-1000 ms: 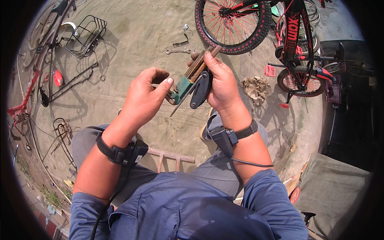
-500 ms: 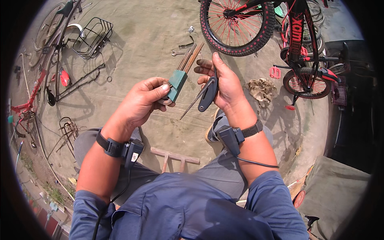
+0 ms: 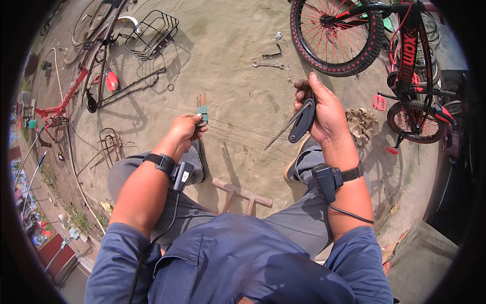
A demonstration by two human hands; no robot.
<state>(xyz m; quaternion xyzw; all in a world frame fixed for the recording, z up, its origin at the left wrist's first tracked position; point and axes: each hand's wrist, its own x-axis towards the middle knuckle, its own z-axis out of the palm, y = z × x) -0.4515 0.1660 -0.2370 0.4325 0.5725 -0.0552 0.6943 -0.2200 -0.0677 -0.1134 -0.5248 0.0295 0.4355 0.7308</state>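
Note:
My left hand (image 3: 184,131) is closed on a green holder (image 3: 202,114) with several thin, rust-brown rods standing out of its top, like a hex key set. It is low over the ground, in front of my left shoe. My right hand (image 3: 326,112) holds a dark, flat folding tool (image 3: 302,121) with a long slot in its body. From that tool a thin metal rod (image 3: 281,134) slants down to the left. The right thumb points up, and the curled fingertips are partly hidden behind the tool.
A bicycle wheel (image 3: 377,38) with red spokes stands beyond my right hand. An open-ended wrench (image 3: 268,65) lies on the ground near it, and a crumpled rag (image 3: 360,126) is at the right. A wire basket (image 3: 152,38), a chain (image 3: 132,87) and a wooden stool (image 3: 243,192) are also around.
My left hand has gone lower and farther from the right hand, carrying the green holder. The right hand keeps the folding tool. The whole view has shifted somewhat to the left.

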